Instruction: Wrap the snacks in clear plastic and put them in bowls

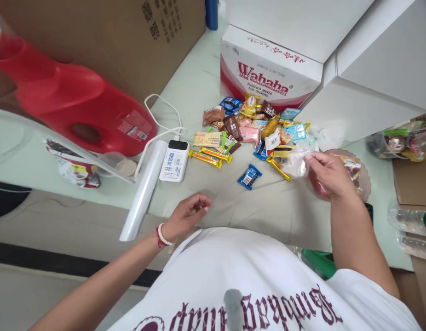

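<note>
My right hand [328, 174] pinches a clear plastic bag [296, 162] just above a pink glass dish [363, 177] with wrapped snacks in it. My left hand [185, 216], with a bead bracelet on the wrist, hovers over the pale table [233, 207] with its fingers loosely curled and nothing visible in them. A pile of wrapped snacks [250, 126] lies ahead of both hands. One blue packet [249, 176] lies apart, between the hands and the pile.
A roll of clear film [144, 191] and a white power bank [175, 161] with a white cable lie to the left. A big red jug [78, 103], a Wahaha carton [268, 73], a brown carton and white blocks ring the table. Plastic bottles lie at the right edge.
</note>
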{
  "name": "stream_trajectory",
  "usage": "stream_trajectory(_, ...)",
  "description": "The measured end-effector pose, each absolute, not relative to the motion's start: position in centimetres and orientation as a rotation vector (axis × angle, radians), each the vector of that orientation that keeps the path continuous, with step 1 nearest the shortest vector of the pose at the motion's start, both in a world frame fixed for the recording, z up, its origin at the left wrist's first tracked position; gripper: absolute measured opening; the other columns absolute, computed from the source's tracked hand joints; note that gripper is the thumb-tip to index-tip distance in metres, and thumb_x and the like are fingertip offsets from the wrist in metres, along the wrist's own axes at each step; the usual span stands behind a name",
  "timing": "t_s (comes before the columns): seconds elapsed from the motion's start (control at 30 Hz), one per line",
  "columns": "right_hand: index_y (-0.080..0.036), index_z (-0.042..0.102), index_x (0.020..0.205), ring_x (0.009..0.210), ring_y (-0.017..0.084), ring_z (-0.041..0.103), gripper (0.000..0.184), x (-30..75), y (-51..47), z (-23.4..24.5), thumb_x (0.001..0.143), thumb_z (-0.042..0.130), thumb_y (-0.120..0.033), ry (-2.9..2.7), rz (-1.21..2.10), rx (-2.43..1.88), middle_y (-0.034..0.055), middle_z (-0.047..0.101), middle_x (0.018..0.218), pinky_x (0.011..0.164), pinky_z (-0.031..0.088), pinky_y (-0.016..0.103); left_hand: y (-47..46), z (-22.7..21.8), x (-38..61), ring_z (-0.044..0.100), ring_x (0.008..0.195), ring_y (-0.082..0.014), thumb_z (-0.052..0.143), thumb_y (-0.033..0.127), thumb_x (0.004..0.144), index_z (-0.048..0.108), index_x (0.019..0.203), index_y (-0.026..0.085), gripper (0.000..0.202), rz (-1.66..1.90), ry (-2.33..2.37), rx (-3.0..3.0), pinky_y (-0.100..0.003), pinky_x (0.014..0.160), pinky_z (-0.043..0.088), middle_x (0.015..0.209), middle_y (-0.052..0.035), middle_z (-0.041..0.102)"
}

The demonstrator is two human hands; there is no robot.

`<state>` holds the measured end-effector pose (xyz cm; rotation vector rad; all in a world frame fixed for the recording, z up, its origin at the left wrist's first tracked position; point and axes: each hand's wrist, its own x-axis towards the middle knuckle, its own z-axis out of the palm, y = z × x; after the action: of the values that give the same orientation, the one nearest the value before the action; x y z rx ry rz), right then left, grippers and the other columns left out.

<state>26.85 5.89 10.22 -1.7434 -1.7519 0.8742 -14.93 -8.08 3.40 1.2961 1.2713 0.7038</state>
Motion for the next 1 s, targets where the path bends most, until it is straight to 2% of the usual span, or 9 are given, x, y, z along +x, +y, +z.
stream_trajectory(0.17,-0.02,0.074,0.087,0.067,0.019,0.063,0.053,21.1,0.9,9.2,0.075,0.076,-0.072,-1.225,1.429,-1.43,0.0027,0.068,0.074,0.063,0.053,0.032,-4.8,6.5,-9.2,0.058,0.08,-0.0155,0.061,0.042,0.094,0.065,0.095,0.019,0.023,0.911,1.201,1.451,-0.027,0.071,0.047,0.091,-0.004,0.062)
stream_trajectory(0.33,-0.021,0.071,0.078,0.062,0.014,0.057,0.046,17.2,-1.1,6.7,0.075,0.081,-0.067,-1.093,1.518,-1.373,-0.0004,0.066,0.071,0.058,0.048,0.025,-2.8,6.8,-4.0,0.058,0.09,-0.0207,0.084,0.049,0.073,0.065,0.104,0.021,0.045,1.042,1.202,1.58,-0.032,0.079,0.049,0.101,-0.006,0.065)
stream_trajectory(0.47,-0.02,0.073,0.08,0.059,0.01,0.054,0.043,16.8,-1.4,5.7,0.066,0.09,-0.058,-0.884,1.598,-1.395,-0.0021,0.067,0.07,0.055,0.044,0.022,-2.2,4.6,-4.0,0.059,0.083,-0.0183,0.068,0.033,0.085,0.066,0.083,0.02,0.013,0.906,1.202,1.487,-0.032,0.078,0.047,0.085,-0.0025,0.066)
stream_trajectory(0.6,-0.021,0.072,0.083,0.062,0.01,0.057,0.046,17.2,-1.1,5.0,0.057,0.095,-0.051,-0.696,1.569,-1.458,-0.003,0.069,0.074,0.057,0.049,0.022,-2.4,3.0,-5.3,0.058,0.079,-0.0157,0.064,0.043,0.089,0.059,0.084,0.02,0.023,0.972,1.228,1.121,-0.028,0.073,0.048,0.082,-0.0002,0.064)
stream_trajectory(0.67,-0.021,0.069,0.081,0.058,0.01,0.055,0.046,17.1,-1.0,4.9,0.056,0.094,-0.05,-0.643,1.547,-1.511,-0.0043,0.066,0.07,0.053,0.049,0.021,-2.8,2.8,-5.4,0.062,0.089,-0.0177,0.063,0.052,0.089,0.06,0.093,0.02,0.032,1.04,1.223,1.017,-0.03,0.078,0.051,0.093,-0.0028,0.067)
stream_trajectory(0.77,-0.021,0.068,0.083,0.056,0.009,0.053,0.047,16.3,-0.9,4.9,0.056,0.094,-0.049,-0.609,1.588,-1.538,-0.0053,0.064,0.069,0.048,0.048,0.02,-3.2,2.6,-4.8,0.063,0.107,-0.0225,0.08,0.056,0.075,0.064,0.109,0.021,0.051,1.079,1.261,0.999,-0.033,0.087,0.052,0.115,-0.0079,0.069)
stream_trajectory(0.83,-0.021,0.07,0.086,0.055,0.009,0.053,0.047,16.0,-1.1,5.0,0.057,0.094,-0.049,-0.618,1.65,-1.512,-0.0047,0.065,0.071,0.047,0.047,0.02,-2.9,2.3,-4.6,0.064,0.106,-0.0234,0.086,0.054,0.069,0.068,0.1,0.019,0.05,1.06,1.302,0.985,-0.035,0.089,0.052,0.11,-0.0083,0.07)
stream_trajectory(0.93,-0.021,0.071,0.087,0.059,0.009,0.056,0.044,16.5,-1.8,5.0,0.062,0.093,-0.05,-0.69,1.662,-1.413,-0.004,0.066,0.073,0.053,0.049,0.02,-1.9,1.8,-5.2,0.066,0.093,-0.0201,0.08,0.059,0.074,0.063,0.079,0.019,0.044,1.117,1.252,0.73,-0.033,0.082,0.055,0.088,-0.0045,0.069)
stream_trajectory(1.0,-0.023,0.073,0.088,0.064,0.01,0.058,0.038,17.5,-2.9,4.5,0.068,0.091,-0.049,-0.822,1.592,-1.365,-0.0032,0.067,0.076,0.06,0.05,0.021,-1.5,1.6,-5.9,0.068,0.089,-0.0189,0.083,0.06,0.071,0.059,0.08,0.019,0.048,1.174,1.163,0.517,-0.033,0.079,0.057,0.085,-0.0026,0.068)
